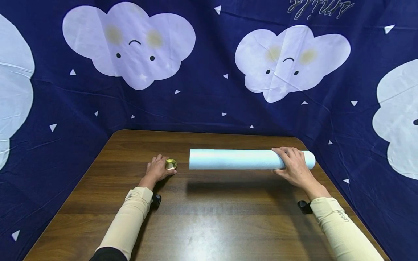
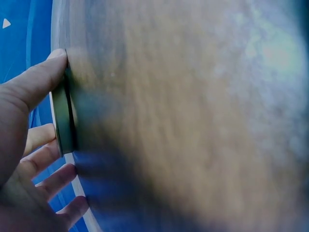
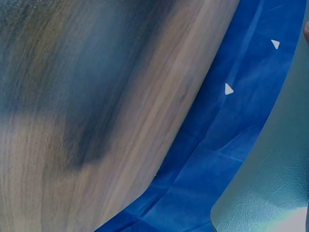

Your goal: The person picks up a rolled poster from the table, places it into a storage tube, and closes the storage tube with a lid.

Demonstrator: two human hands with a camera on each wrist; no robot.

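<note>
On the left, my left hand (image 1: 157,169) pinches a shallow round gold-coloured lid (image 1: 171,164) by its rim, low at the tabletop. The left wrist view has the lid (image 2: 63,113) edge-on between the thumb and a bent finger, with the other fingers spread beside it. Across the table, my right hand (image 1: 295,166) grips a long light blue cylinder (image 1: 232,159) from above, near its right end. The cylinder is level and off the table, casting a shadow below. In the right wrist view the cylinder's textured surface (image 3: 270,183) fills the right side, with most of that hand out of sight.
A brown wooden table (image 1: 209,210) with rounded far corners lies under both hands. Dark blue cloth (image 1: 209,105) printed with white clouds hangs behind it and along both sides. Black wrist cameras (image 1: 305,207) sit under the forearms.
</note>
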